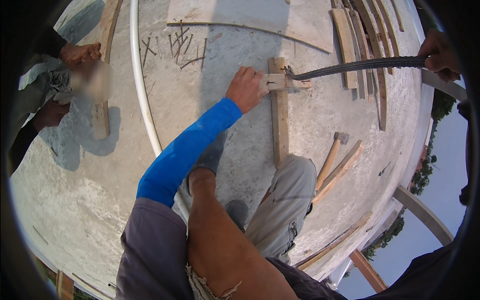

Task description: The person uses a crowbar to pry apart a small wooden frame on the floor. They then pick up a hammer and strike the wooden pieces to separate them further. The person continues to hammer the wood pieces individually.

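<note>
Crouched on a concrete slab, the left hand clamps a small wood block atop a plank, while the right hand grips a steel bar, seemingly prying; steady leverage comes next.

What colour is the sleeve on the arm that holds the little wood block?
Bright blue: the long tight sleeve runs to the left hand, seen in the head view.

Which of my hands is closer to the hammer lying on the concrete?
Left. Your left hand presses the small wood block up-left of the hammer; your right hand grips the bar, farther off.
</note>
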The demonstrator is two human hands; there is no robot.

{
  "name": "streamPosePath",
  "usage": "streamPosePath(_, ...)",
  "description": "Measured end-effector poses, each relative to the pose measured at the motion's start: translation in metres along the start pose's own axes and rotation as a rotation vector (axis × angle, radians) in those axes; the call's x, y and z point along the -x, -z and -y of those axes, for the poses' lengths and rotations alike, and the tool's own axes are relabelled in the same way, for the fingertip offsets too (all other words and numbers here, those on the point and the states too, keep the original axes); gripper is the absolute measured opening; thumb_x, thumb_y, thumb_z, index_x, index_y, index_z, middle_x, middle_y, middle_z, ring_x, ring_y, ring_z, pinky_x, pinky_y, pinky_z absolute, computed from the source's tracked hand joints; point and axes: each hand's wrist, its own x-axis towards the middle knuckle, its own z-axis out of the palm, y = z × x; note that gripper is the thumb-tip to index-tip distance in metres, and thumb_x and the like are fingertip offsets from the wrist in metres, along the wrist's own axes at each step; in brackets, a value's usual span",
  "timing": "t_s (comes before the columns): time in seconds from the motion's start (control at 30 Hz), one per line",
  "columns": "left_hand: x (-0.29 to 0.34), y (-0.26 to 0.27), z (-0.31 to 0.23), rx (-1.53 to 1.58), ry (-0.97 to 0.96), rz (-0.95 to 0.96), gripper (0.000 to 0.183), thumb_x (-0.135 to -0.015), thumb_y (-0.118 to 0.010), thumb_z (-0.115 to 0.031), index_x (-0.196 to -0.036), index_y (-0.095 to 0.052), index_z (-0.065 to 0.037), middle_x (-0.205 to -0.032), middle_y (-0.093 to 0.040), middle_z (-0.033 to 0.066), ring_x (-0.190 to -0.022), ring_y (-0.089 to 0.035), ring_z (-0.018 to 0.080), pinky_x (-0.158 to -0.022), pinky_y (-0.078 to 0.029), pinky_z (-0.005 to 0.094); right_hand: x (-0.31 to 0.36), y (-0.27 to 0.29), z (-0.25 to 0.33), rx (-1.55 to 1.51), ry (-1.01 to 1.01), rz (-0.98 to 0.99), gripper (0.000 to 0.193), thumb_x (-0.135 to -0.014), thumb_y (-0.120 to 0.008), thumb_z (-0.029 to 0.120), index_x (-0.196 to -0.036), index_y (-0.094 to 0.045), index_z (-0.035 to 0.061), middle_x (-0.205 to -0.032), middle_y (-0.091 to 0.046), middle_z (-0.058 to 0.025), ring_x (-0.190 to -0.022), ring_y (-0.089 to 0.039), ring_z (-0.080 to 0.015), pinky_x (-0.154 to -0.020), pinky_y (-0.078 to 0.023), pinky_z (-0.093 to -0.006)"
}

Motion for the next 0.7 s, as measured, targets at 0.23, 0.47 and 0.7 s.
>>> streamPosePath(0.23, -0.008, 0.008, -0.011, -0.121, -0.007, 0.045, 0.058, -0.085, -0.085, -0.032, -0.126, -0.067, 0.005, -0.113, -0.065, 0.0204, -0.112, -0.06, 0.0365, -0.106, -0.05, 0.0472, 0.013, -0.074, -0.041, 0.005, -0.007, -0.225, 0.029, -0.106, -0.066, 0.021, -0.124, -0.061, -0.0013, -0.073, -0.059, -0.007, -0.046, -0.051, -0.0099, -0.045, -0.046, -0.0288)
streamPosePath(0.47, -0.053, 0.007, -0.025, -0.218, 0.155, 0.438, 0.063, -0.09, -0.074, -0.061, -0.105, -0.072, 0.0, -0.096, -0.075, 0.0188, -0.092, -0.075, 0.0367, -0.085, -0.059, 0.0516, 0.04, -0.188, -0.048, 0.199, 0.215, -0.649, 0.02, -0.098, -0.072, 0.011, -0.115, -0.076, -0.0001, -0.077, -0.064, -0.0157, -0.074, -0.057, -0.0244, -0.077, -0.047, -0.0372)
streamPosePath(0.7, -0.049, 0.003, -0.019, -0.223, 0.155, 0.38, 0.066, -0.088, -0.076, -0.066, -0.103, -0.074, -0.002, -0.089, -0.077, 0.0188, -0.081, -0.077, 0.0359, -0.074, -0.061, 0.0499, 0.034, -0.3, -0.045, -0.243, 0.085, -0.604, 0.032, -0.093, -0.072, 0.005, -0.122, -0.071, -0.0085, -0.082, -0.067, -0.0259, -0.065, -0.063, -0.0338, -0.068, -0.052, -0.0428)
